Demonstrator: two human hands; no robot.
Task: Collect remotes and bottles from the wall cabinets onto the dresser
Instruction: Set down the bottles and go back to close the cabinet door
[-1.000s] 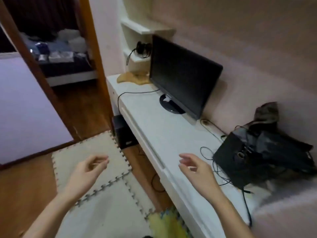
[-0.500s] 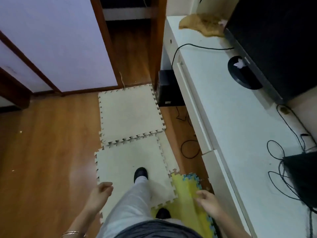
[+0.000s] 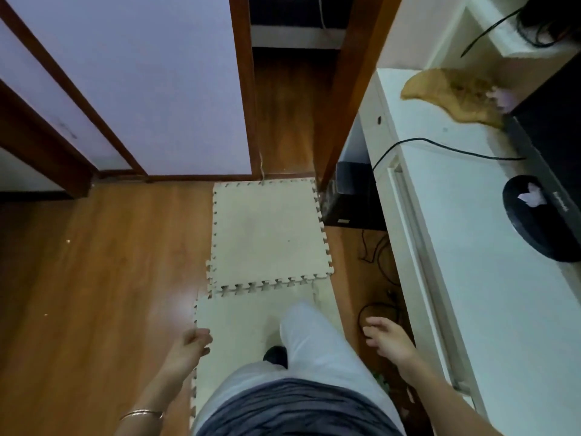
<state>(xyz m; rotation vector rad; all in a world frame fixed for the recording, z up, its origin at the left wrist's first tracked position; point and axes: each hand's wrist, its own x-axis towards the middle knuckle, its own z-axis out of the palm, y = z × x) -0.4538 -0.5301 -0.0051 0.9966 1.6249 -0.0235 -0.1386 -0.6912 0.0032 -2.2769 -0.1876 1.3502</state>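
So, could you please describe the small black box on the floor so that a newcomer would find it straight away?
Start at the long white dresser along the right side. Follow its near end down to the wooden floor, by the brown door frame. The black box stands there, just right of the far cream foam mat; it is the only dark, solid block on the floor, unlike the thin loose cables nearby.

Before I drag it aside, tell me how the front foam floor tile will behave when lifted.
The foam tile would probably flex and droop, since it looks thin and soft. It seems light for its size. Its toothed edge meshes with the neighbouring tile, so that one may tug along or need unhooking first.
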